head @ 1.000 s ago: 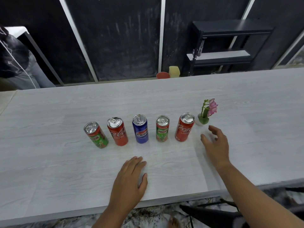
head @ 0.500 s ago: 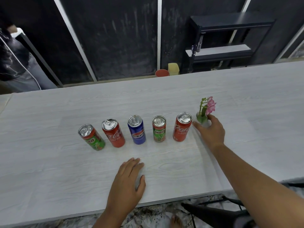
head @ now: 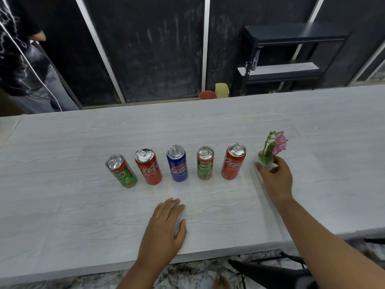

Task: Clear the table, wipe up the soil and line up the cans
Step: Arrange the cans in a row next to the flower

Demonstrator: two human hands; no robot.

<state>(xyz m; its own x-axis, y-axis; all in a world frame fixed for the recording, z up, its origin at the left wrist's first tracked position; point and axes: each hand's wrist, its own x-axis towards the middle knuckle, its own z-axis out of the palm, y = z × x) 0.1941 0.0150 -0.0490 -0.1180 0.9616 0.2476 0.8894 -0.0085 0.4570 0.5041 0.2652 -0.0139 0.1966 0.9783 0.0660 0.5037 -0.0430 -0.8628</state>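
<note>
Several cans stand upright in a row on the pale wooden table [head: 62, 205]: a green Milo can [head: 121, 171], a red Coca-Cola can [head: 148, 166], a blue Pepsi can [head: 177, 163], a second Milo can [head: 205, 163] and a second Coca-Cola can [head: 233, 161]. Right of the row stands a small flower pot [head: 268, 152] with a pink bloom. My right hand [head: 275, 177] curls around the pot's base, thumb on its left and fingers on its right. My left hand [head: 164, 230] lies flat and palm down on the table, in front of the cans.
A person in dark clothes [head: 23, 65] stands at the far left behind the table. A black shelf unit [head: 287, 57] stands behind the table on the right. A red cup [head: 207, 94] and a yellow container [head: 222, 90] sit beyond the far edge. A black chair [head: 270, 272] is below the near edge.
My right hand reached forward from the table surface to the flower pot and closed around its base. My left hand stayed flat. The cans did not move.
</note>
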